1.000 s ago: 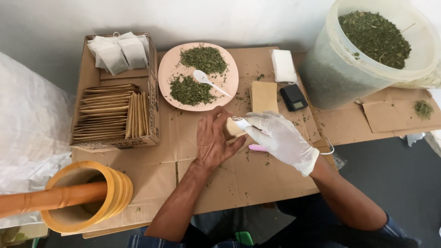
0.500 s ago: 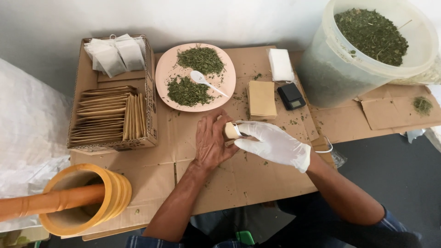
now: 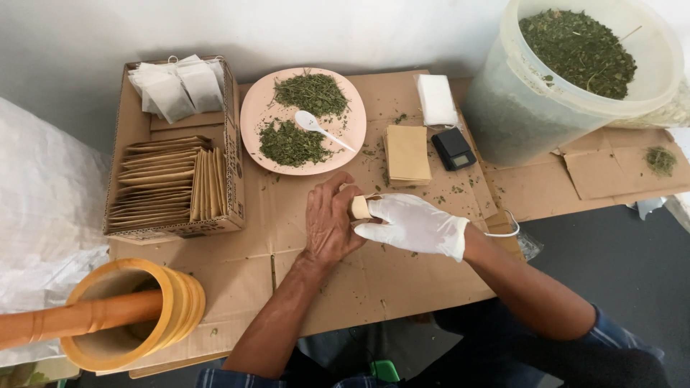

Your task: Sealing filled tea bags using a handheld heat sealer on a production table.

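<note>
Centre of frame: bare left hand (image 3: 329, 224) palm-down on the cardboard-covered table (image 3: 237, 269), fingers curled round a small tan paper packet (image 3: 359, 208) — only one end of it showing betw. the two hands. Right hand (image 3: 413, 225) in white glove, fingertips pinched on same packet end, thumb side touching left hand. Both closed on packet; rest of packet hidden under left palm.

Above hands, upper centre: pink plate (image 3: 253, 115) w/ two heaps of dried green herb (image 3: 311, 93) and a white plastic spoon (image 3: 316, 126) lying betw. them. Right of plate: stack of tan paper envelopes (image 3: 407, 154), white folded pad (image 3: 436, 99) above it, small black pocket scale (image 3: 453, 149) just beside stack. Upper right: big translucent bucket (image 3: 517, 108) filled w/ same dried herb — stands close behind scale. Loose herb crumbs scattered on cardboard round hands; small herb pile (image 3: 660, 159) far right.

Upper left: cardboard box (image 3: 233, 151) holding rows of tan envelopes on edge, white sachets at its far end. Lower left: yellow mortar-like tub (image 3: 136, 316) w/ orange pole (image 3: 79, 321) lying across it. White sack (image 3: 39, 215) at left edge.

Nothing betw. hands and plate; envelope stack just beyond right hand.
</note>
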